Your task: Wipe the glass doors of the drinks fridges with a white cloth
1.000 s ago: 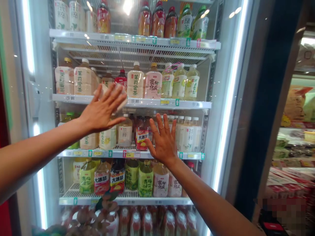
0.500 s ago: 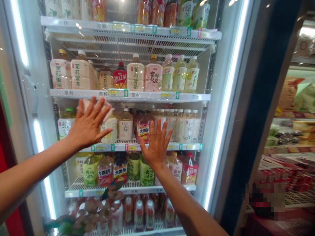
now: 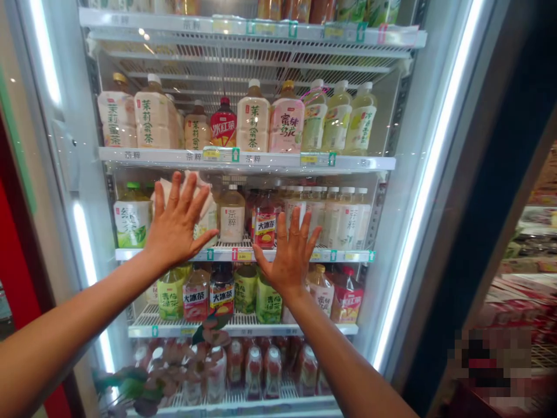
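My left hand (image 3: 177, 225) lies flat on the glass door (image 3: 404, 191) of a drinks fridge, fingers spread, pressing a white cloth (image 3: 205, 200) against the glass. The cloth shows above and to the right of my fingers, in front of the pale tea bottles (image 3: 232, 215) on the third shelf. My right hand (image 3: 290, 254) is also flat on the glass with fingers apart and nothing in it, at the level of the shelf edge (image 3: 348, 255), a little lower and to the right of my left hand.
Behind the glass, shelves hold several rows of bottled teas, among them a red-labelled bottle (image 3: 264, 223). The door's lit frame (image 3: 424, 191) runs down the right side, a dark pillar (image 3: 491, 191) beyond it. Store shelving (image 3: 528, 278) stands at far right. A red surface (image 3: 17, 273) is at left.
My left hand slid the cloth down the glass from the second shelf's level to the third shelf's. My right hand stayed pressed on the glass. The view shifted slightly.
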Available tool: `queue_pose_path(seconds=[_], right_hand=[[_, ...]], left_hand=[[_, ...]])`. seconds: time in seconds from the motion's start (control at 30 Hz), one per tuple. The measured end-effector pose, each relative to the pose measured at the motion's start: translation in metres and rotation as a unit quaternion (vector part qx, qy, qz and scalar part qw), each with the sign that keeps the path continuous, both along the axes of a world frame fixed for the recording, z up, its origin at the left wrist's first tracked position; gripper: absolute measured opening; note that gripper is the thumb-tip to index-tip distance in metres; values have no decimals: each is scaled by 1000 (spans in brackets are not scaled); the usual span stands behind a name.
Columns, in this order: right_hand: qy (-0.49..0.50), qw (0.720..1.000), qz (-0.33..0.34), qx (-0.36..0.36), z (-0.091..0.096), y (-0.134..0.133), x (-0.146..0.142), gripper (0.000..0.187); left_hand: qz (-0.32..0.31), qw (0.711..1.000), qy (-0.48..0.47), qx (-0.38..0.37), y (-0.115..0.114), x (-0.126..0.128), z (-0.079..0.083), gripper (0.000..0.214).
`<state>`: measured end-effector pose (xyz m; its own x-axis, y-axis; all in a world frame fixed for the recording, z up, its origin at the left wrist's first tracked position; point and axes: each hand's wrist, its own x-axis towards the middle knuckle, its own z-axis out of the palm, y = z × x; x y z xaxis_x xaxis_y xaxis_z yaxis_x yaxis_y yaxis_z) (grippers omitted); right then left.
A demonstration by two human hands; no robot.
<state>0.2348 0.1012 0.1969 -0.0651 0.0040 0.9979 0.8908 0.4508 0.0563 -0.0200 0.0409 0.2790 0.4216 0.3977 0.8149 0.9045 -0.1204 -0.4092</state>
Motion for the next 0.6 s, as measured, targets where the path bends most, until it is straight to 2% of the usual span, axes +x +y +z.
queue_pose_path(seconds=[0.03,0.13,0.17,0.2,0.23,0.3,0.37,0.4,0.43,0.47,0.5,0.6], right_hand=[[1,1000,0,0,0,0,0,91],[1,1000,-3,-13,0,-1,1,91],[1,1000,-2,-15,0,-1,1,91],[0,1000,1,-17,1,-2,1,91],[-1,1000,4,-16,1,-2,2,91],[-1,1000,12,-13,0,-2,2,91],[1,1000,18,-14,0,-2,2,91],[3,1000,20,-15,-1,-2,2,91],[5,1000,21,-17,-1,-2,2,92],[6,1000,22,-20,-1,-2,2,92],[6,1000,21,-23,0,-2,2,93],[2,1000,18,-26,1,-3,2,95]], left_hand=[[-5,1000,28,-10,-1,4,-13,94],[-38,980,185,-65,-9,8,-71,92],[-49,968,234,-81,-12,6,-86,88],[-60,956,272,-92,-14,4,-93,83],[-67,948,296,-100,-15,1,-93,80],[-61,953,282,-95,-14,-1,-71,79],[-32,981,184,-55,-9,3,-39,84],[-16,992,121,-29,-5,7,-27,88],[-3,997,71,-10,-2,12,-22,91],[2,999,46,-1,0,17,-25,95],[-1,999,51,-4,1,22,-35,97],[-37,980,189,-50,-2,28,-92,92]])
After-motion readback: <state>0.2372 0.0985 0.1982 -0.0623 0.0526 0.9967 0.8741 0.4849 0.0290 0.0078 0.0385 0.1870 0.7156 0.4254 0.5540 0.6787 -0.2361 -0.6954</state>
